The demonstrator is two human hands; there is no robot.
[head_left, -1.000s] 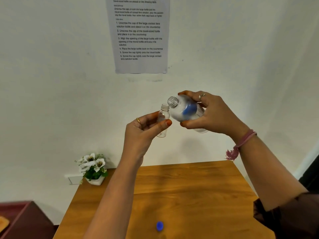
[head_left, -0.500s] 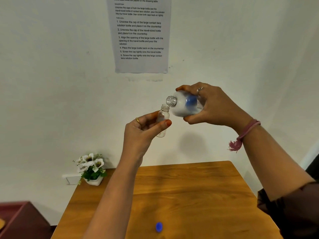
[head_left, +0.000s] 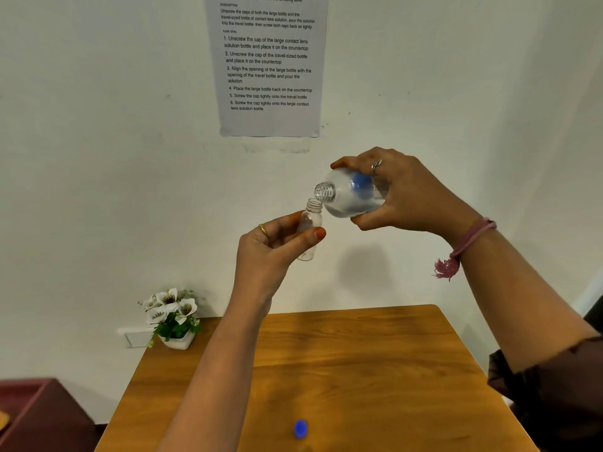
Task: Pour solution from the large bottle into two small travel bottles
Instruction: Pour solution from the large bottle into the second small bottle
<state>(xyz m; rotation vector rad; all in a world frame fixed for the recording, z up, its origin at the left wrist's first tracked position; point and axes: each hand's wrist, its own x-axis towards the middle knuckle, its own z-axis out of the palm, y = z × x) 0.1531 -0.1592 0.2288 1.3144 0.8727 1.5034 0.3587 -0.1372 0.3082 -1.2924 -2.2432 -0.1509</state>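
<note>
Head view showed the pouring step: the right hand [head_left: 404, 194] held the big bottle [head_left: 350, 194] tipped, its mouth just above the small bottle [head_left: 310, 228] pinched in the left hand [head_left: 267, 246], so next it probably needed more tipping.

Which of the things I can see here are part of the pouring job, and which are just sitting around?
Part of the job: large bottle, small travel bottle, blue cap, left hand, right hand.

Just around: flower pot, instruction sheet, wooden table.
</note>
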